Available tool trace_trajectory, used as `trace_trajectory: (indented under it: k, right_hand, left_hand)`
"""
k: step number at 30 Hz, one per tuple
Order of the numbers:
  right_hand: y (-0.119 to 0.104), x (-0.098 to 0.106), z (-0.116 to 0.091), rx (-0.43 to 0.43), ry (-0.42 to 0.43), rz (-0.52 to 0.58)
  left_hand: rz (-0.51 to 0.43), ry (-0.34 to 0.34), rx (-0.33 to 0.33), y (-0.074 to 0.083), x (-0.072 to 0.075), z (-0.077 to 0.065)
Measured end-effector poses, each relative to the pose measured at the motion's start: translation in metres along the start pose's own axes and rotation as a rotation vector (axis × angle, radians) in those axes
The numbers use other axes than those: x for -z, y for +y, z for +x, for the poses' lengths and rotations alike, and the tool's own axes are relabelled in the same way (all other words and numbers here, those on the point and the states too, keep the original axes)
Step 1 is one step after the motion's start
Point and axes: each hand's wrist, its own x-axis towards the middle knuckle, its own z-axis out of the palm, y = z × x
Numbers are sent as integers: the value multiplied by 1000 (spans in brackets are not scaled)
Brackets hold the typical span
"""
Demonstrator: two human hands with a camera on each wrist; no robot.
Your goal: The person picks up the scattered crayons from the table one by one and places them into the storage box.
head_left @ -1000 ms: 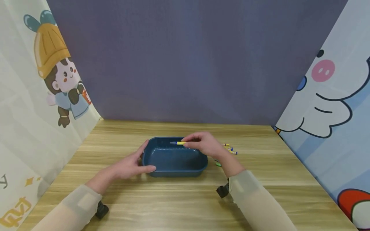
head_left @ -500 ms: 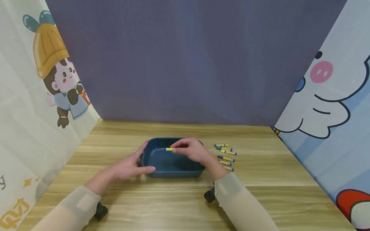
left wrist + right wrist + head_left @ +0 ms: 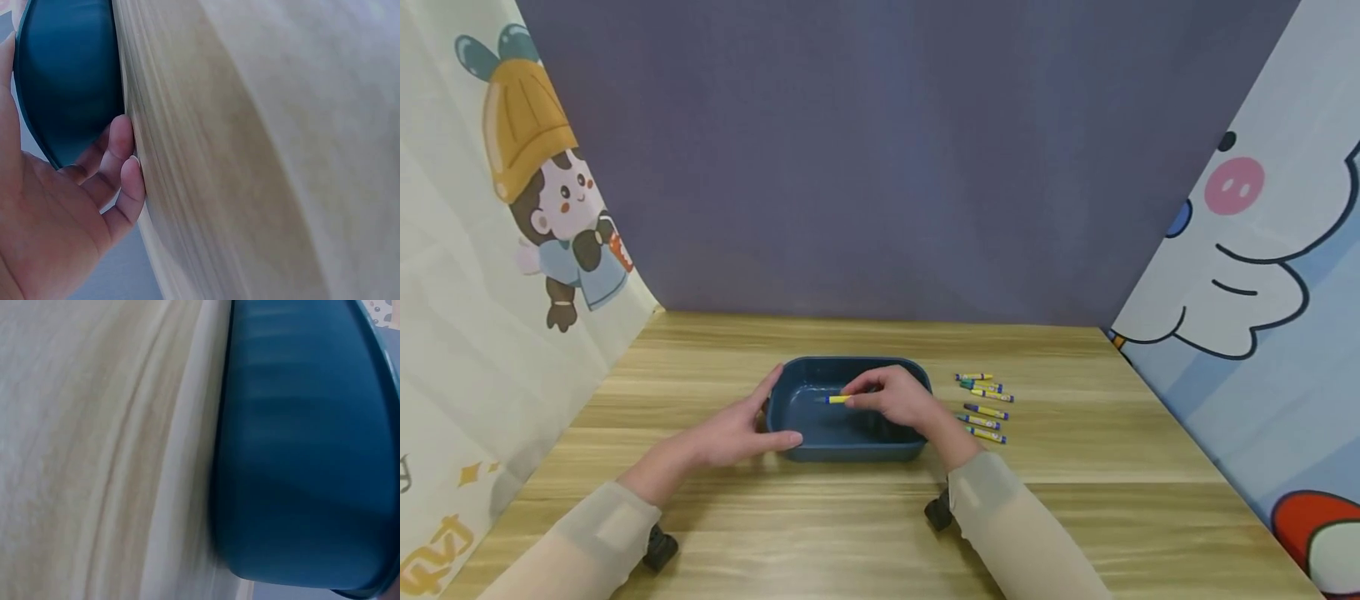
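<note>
A dark blue rectangular plastic box (image 3: 859, 452) with rounded corners stands on the table. My left hand (image 3: 733, 431) holds its left end, thumb over the front rim and the other fingers around the side. In the left wrist view, fingertips of that hand (image 3: 56, 212) lie against the box's outer wall (image 3: 69, 69). Inside the box, my right hand (image 3: 897, 398) pinches a crayon (image 3: 837, 400) in a yellow wrapper with a blue band, its dark tip pointing left. The right wrist view shows only the box's outer wall (image 3: 306, 456), with the fingers and crayon hidden.
To the right of the box, several yellow-wrapped crayons (image 3: 992, 396) lie in a loose column on the wood-grain table (image 3: 820, 525). A dark curtain (image 3: 880, 167) rises behind the table, and printed cloths stand on both sides.
My right hand has moved left and down into the box with the crayon, uncovering the crayons on the table. The left hand has stayed on the box's left end.
</note>
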Motion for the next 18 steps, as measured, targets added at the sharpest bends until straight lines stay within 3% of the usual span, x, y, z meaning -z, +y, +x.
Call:
trace_trajectory:
  k: [18]
  right_hand:
    - [0, -8, 9, -126, -59, -161]
  left_hand:
    - [11, 13, -18, -2, 0, 0]
